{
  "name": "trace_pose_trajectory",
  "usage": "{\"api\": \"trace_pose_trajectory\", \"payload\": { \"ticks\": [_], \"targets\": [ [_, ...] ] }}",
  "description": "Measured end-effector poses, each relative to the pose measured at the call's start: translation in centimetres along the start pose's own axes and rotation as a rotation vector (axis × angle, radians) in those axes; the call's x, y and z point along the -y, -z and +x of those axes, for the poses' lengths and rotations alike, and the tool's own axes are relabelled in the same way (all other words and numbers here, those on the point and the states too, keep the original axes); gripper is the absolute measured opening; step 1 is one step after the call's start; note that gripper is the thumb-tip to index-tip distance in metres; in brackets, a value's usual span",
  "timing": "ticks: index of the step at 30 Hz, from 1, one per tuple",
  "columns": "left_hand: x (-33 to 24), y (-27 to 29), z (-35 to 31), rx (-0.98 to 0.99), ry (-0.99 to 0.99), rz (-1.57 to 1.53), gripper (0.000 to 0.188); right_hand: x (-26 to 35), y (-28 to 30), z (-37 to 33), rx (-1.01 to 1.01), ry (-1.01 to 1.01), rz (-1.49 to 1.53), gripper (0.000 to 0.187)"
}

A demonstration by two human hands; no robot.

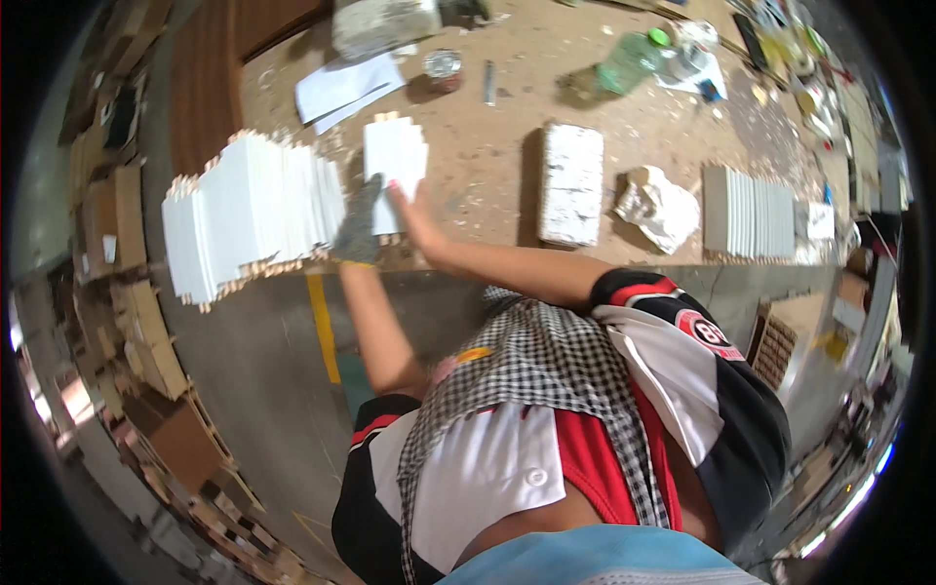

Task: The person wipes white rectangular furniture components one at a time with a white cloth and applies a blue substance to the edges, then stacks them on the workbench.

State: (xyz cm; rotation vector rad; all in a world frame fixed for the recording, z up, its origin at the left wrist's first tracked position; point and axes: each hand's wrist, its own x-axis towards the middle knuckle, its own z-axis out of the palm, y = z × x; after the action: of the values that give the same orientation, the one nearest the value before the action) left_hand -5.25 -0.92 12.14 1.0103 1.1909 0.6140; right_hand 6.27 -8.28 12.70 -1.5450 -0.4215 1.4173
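A small bundle of white-painted wooden slats (395, 146) with bare wood ends lies near the table's front edge, left of centre. My left hand (359, 226), in a dark grey glove, presses along the bundle's left side. From the other side my bare right hand (419, 222) holds its right edge, with one finger or thumb on top. The undersides of both hands are hidden. Just left of my gloved hand stands a long row of similar white slats (255, 200), packed face to face, their bare ends uneven.
Right of my hands lie a white-smeared block (571, 185), a crumpled white wad (659, 208) and a stack of greyish slats (749, 214). Farther back are white paper sheets (348, 90), a small jar (443, 70), and a green bottle (629, 63). The table's front edge (468, 263) runs below my wrists.
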Motion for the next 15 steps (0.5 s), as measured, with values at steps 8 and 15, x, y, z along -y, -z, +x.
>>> {"api": "trace_pose_trajectory", "payload": {
  "ticks": [8, 15],
  "targets": [
    [-6.2, -4.9, -3.3, -0.059, 0.328, -0.284, 0.045, 2.6, 10.8, -2.1, 0.39, 0.31, -0.155, 0.095],
    [-3.1, -15.7, -2.2, 0.19, -0.003, -0.231, 0.045, 5.5, 36.4, -10.3, -0.6, 0.651, -1.365, 0.062]
  ]
}}
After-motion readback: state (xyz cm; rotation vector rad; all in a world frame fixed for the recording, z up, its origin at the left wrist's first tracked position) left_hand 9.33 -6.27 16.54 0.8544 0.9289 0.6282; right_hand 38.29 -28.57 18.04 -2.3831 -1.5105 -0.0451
